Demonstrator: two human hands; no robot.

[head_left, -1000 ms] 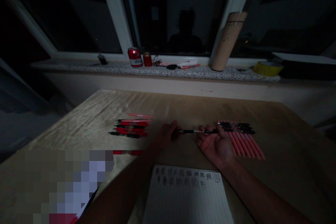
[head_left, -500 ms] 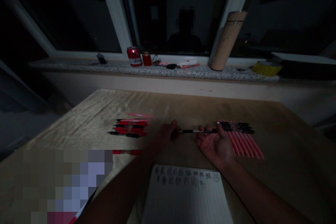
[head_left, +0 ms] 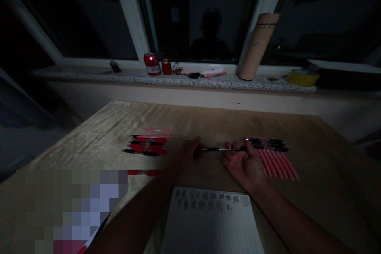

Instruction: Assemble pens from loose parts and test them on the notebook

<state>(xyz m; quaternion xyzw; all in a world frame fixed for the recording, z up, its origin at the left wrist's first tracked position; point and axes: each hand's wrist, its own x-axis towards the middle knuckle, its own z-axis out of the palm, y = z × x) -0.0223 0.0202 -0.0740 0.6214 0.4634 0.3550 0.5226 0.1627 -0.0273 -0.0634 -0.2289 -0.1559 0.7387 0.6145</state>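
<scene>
My right hand (head_left: 245,166) lies palm up and pinches a black pen (head_left: 218,149) between thumb and fingers. The pen is level, its tip pointing left. At that tip my left hand (head_left: 190,151) is closed, thumb upward; whatever its fingers hold is in shadow. Just right of my right hand several black pens (head_left: 272,145) lie across a row of pink pens (head_left: 278,164). Left of my left hand is a pile of red and black pens (head_left: 149,145), with a pink pen (head_left: 157,130) behind it. In front lies an open lined notebook (head_left: 211,226) with dark scribbles along its top.
One red pen (head_left: 144,172) lies on the table (head_left: 214,125) near my left forearm. On the windowsill (head_left: 127,77) stand a red can (head_left: 152,64), a small red jar (head_left: 166,66), a cardboard tube (head_left: 260,46) and a yellow tape roll (head_left: 303,77). The lower left is pixelated.
</scene>
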